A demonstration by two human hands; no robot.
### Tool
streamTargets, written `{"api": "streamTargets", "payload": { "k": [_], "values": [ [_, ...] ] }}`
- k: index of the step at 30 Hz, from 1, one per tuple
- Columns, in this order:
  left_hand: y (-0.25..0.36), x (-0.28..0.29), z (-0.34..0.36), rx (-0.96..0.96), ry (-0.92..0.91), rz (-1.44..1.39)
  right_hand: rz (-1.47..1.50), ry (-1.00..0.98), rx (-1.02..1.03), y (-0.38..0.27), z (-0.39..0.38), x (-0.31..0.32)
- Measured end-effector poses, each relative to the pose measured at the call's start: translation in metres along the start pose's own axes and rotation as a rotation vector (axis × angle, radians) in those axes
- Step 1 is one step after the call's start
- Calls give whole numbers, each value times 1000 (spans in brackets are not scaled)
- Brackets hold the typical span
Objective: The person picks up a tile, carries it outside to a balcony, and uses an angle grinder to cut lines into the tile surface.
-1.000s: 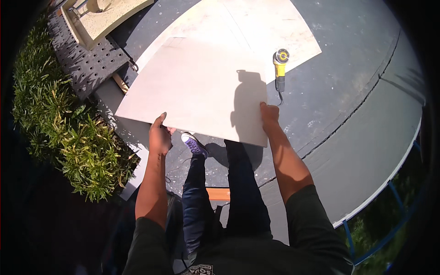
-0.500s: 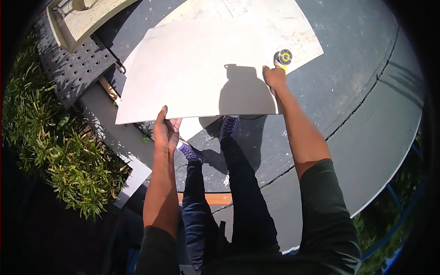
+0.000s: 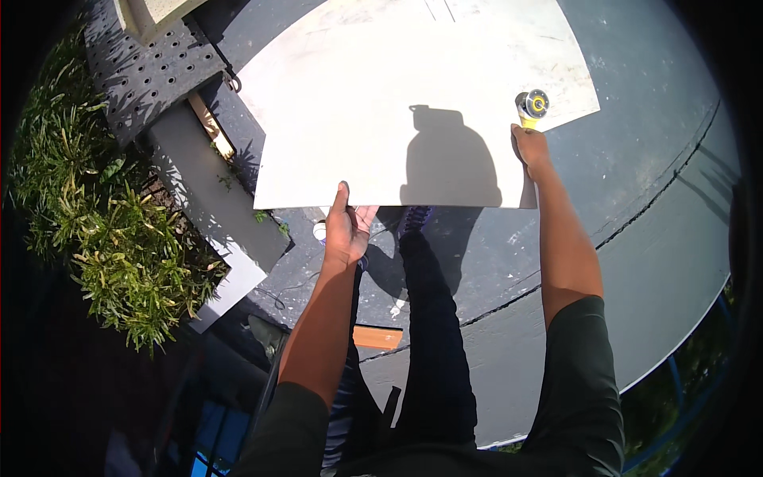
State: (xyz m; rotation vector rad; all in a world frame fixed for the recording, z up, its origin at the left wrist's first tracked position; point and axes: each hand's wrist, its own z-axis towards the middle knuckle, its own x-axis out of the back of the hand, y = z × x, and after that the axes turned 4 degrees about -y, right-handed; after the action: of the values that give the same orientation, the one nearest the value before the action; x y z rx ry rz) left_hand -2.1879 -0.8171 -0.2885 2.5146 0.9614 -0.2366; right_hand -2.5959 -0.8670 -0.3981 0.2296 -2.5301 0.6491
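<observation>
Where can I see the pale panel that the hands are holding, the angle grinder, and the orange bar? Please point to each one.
Pale panel (image 3: 358, 143): head view, on its sunlit upper face.
Angle grinder (image 3: 538, 104): head view, on its disc.
Orange bar (image 3: 377, 337): head view, on its visible orange face.

Grey floor (image 3: 652, 103) (white-flecked), pale panel (image 3: 559, 56) lying flat
</observation>
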Motion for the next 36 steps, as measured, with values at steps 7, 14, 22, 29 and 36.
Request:
{"api": "streamTargets", "payload": {
  "k": [7,14,22,29,36],
  "values": [
    [-46,40,22,49,125,-181,170,56,-82,63,-93,15],
    [-75,73,53,134,171,-224,85,158,-216,216,-166,49],
    [-135,156,132,193,140,-49,-191,231,-20,255,-8,-7],
    [-188,206,205,131,114,32,-396,493,213,248,124,-36],
    [-220,228,243,61,14,239,-240,519,268,252,180,-29]
  ]
}}
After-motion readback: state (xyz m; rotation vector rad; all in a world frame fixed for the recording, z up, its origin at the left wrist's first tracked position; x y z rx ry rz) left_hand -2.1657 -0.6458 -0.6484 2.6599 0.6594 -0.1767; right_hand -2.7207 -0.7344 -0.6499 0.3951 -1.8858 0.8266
